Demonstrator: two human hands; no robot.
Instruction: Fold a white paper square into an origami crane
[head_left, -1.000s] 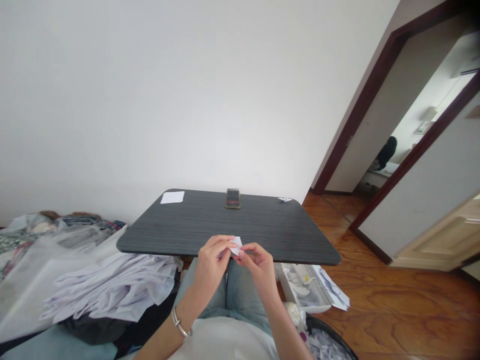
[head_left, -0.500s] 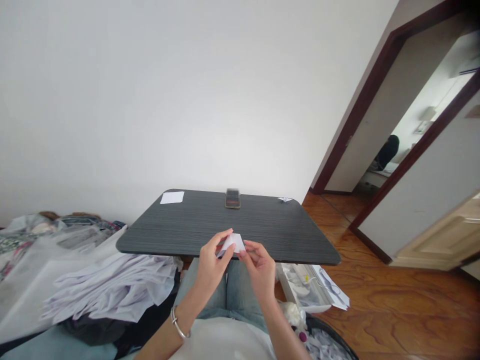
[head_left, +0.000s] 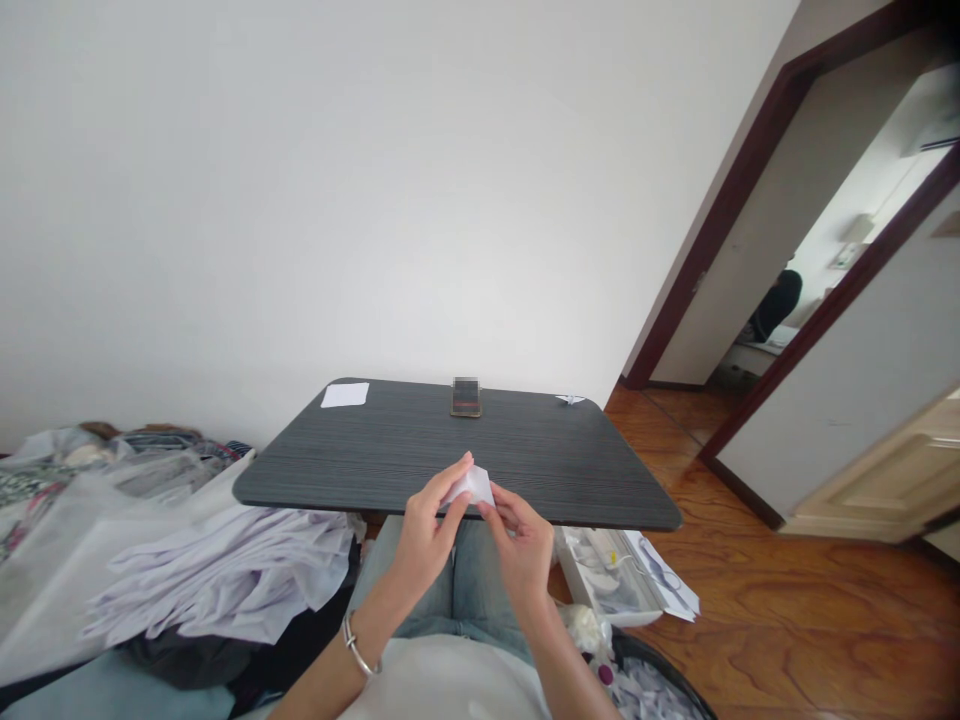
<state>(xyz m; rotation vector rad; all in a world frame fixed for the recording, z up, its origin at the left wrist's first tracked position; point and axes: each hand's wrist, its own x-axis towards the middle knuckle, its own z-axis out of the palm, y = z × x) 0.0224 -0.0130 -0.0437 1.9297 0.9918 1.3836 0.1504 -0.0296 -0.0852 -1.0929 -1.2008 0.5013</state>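
A small folded piece of white paper (head_left: 474, 485) is held up over the front edge of the dark table (head_left: 375, 450). My left hand (head_left: 433, 520) grips its left side, with the thumb in front and the fingers behind. My right hand (head_left: 519, 540) pinches the lower right corner between thumb and fingers. Part of the paper is hidden by my fingers. A flat white sheet (head_left: 345, 395) lies at the table's far left corner, and a small folded paper shape (head_left: 570, 399) rests at the far right.
A phone-like dark object (head_left: 466, 397) stands at the table's back edge by the wall. Heaped white cloth (head_left: 232, 570) lies at left. Right of my legs are a white box (head_left: 611, 580) and a dark-rimmed container of paper scraps (head_left: 652, 690). Someone is partly visible through the doorway.
The folded paper has tilted and shifted slightly to the right in my hands. My left fingertips have risen a little along its edge; the table items stay put.
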